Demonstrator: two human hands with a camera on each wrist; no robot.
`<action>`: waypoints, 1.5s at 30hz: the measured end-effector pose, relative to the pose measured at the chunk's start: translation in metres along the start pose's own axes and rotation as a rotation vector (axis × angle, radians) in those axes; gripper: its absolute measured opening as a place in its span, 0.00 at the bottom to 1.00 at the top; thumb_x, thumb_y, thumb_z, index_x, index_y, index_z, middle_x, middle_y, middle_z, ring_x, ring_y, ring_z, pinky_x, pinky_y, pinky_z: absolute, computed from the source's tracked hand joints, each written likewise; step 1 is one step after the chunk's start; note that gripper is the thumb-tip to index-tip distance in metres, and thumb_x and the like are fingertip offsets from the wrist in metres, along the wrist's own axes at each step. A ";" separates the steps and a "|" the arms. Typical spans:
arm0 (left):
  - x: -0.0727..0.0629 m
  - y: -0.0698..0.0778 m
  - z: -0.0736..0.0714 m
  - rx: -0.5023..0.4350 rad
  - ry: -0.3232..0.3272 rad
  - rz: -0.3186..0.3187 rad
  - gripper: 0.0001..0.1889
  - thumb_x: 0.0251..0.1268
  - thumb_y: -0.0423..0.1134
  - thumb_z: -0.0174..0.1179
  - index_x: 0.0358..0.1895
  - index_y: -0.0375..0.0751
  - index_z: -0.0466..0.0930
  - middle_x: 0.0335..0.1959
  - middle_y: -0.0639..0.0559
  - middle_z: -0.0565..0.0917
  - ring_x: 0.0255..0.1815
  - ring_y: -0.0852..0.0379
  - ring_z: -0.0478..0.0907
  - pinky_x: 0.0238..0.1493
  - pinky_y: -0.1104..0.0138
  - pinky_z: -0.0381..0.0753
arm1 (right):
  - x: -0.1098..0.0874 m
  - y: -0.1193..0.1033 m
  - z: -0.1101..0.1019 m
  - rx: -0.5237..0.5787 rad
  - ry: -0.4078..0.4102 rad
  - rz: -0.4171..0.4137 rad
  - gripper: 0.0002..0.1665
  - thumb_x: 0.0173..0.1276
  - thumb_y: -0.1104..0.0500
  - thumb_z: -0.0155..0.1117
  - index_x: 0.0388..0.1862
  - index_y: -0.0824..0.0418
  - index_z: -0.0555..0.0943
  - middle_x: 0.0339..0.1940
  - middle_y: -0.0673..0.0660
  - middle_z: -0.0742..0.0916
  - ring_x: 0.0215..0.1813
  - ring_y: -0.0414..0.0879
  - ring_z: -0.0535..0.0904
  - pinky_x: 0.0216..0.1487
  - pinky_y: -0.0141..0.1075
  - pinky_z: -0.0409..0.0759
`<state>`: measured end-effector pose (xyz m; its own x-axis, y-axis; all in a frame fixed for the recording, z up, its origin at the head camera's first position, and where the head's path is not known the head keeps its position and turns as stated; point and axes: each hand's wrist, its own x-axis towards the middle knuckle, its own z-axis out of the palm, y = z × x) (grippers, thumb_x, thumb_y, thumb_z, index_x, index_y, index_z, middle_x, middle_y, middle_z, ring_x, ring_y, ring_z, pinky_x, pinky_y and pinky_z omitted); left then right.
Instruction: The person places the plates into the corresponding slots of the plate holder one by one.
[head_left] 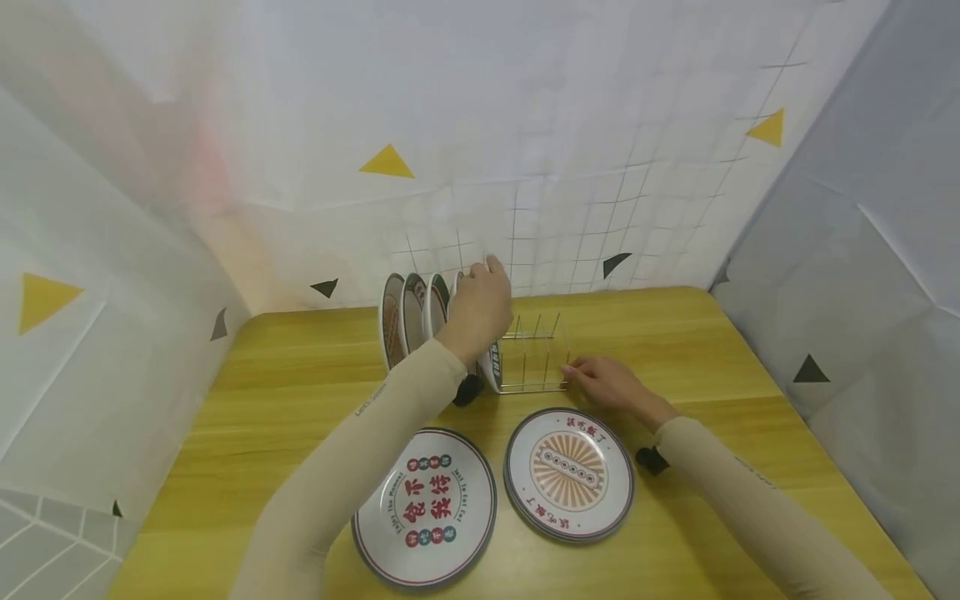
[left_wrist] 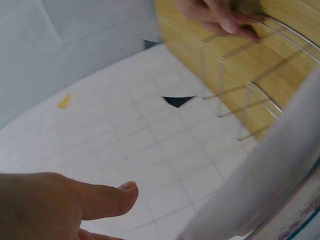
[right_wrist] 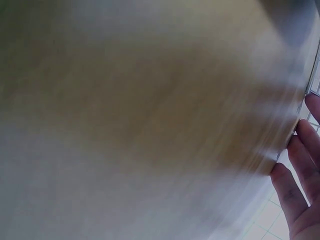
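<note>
The left hand [head_left: 480,307] is at the upright plates [head_left: 415,317], thumb extended; the right hand [head_left: 606,381] touches the wire rack [head_left: 532,389], whether pinching I cannot tell.

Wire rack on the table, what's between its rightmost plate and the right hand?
Between the rightmost plate and the right hand, the head view shows only empty slots of the wire rack, with tabletop visible through them.

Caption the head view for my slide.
Left hand at the standing plates in a wire rack, right hand at the rack's right end, printed plates lying flat in front.
</note>
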<state>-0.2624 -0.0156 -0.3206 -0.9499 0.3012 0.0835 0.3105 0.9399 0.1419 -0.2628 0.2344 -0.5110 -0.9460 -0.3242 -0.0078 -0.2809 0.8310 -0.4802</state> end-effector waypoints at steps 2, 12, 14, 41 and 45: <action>-0.011 0.000 -0.005 -0.020 0.038 0.018 0.33 0.74 0.41 0.52 0.74 0.27 0.53 0.59 0.32 0.75 0.51 0.44 0.79 0.44 0.63 0.85 | 0.000 0.000 0.000 0.000 0.003 -0.008 0.28 0.78 0.39 0.44 0.39 0.52 0.88 0.50 0.56 0.87 0.52 0.56 0.83 0.55 0.53 0.79; -0.078 -0.050 0.006 -0.446 0.174 0.160 0.17 0.70 0.45 0.59 0.55 0.39 0.78 0.48 0.46 0.82 0.46 0.51 0.80 0.46 0.60 0.83 | 0.000 0.002 0.003 -0.009 -0.003 -0.008 0.28 0.78 0.39 0.44 0.43 0.53 0.87 0.50 0.57 0.87 0.51 0.56 0.83 0.54 0.53 0.80; -0.088 -0.071 0.018 -0.560 0.175 0.196 0.11 0.70 0.43 0.60 0.47 0.40 0.81 0.39 0.49 0.83 0.37 0.55 0.79 0.39 0.64 0.82 | 0.000 0.002 0.002 -0.007 0.000 -0.008 0.28 0.78 0.39 0.44 0.45 0.54 0.87 0.49 0.57 0.88 0.51 0.56 0.83 0.54 0.54 0.80; -0.178 -0.209 0.151 -0.726 -0.307 0.000 0.23 0.67 0.43 0.62 0.61 0.35 0.74 0.49 0.45 0.83 0.51 0.47 0.79 0.55 0.53 0.81 | 0.001 0.001 0.000 -0.019 0.003 -0.004 0.28 0.78 0.39 0.44 0.44 0.54 0.87 0.51 0.58 0.87 0.52 0.57 0.83 0.54 0.53 0.80; -0.180 -0.204 0.155 -0.763 -0.298 -0.039 0.20 0.68 0.36 0.59 0.61 0.32 0.74 0.53 0.41 0.82 0.57 0.41 0.78 0.62 0.45 0.74 | 0.002 0.003 0.001 -0.029 0.005 -0.012 0.28 0.78 0.39 0.44 0.43 0.54 0.87 0.50 0.57 0.87 0.51 0.56 0.83 0.54 0.52 0.80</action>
<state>-0.1603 -0.2367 -0.5177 -0.8967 0.4018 -0.1856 0.1140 0.6149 0.7803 -0.2653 0.2354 -0.5136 -0.9434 -0.3317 0.0024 -0.2965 0.8400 -0.4544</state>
